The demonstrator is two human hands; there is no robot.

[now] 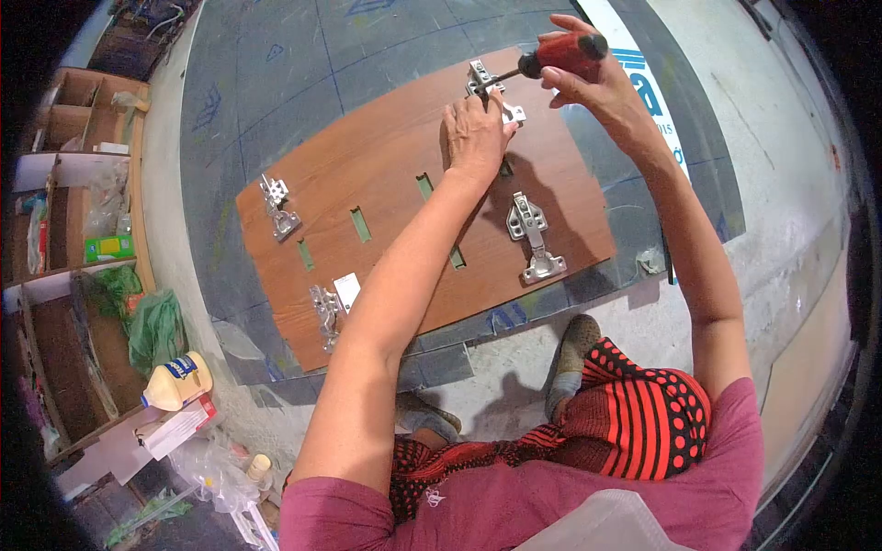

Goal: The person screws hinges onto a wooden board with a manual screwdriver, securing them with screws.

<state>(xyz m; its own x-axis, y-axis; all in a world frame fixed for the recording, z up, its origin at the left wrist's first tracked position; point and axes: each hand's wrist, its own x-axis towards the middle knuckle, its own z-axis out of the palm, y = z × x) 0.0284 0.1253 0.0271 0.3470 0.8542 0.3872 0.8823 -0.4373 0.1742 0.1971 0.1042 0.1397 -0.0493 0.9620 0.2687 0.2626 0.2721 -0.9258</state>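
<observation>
My right hand (602, 94) is wrapped round the red handle of a screwdriver (577, 57). Its thin shaft slants down to the left, with the tip at a metal cabinet hinge (477, 75) near the far edge of a brown wooden board (377, 170). Against the board my left hand (479, 140) holds this hinge, thumb and fingers around its arm; part of it is hidden under the fingers. Similar hinges lie along the board: one at the near right (530, 237), one at the far left (277, 208) and one at the near left (325, 317).
Several narrow slots (359, 224) in the board show green. A white card (346, 291) lies near the left hinge. Beneath the board is a dark sheet (276, 101) on the concrete floor. At left stand wooden shelves (78, 119), a glue bottle (179, 381) and a green plastic bag (156, 329).
</observation>
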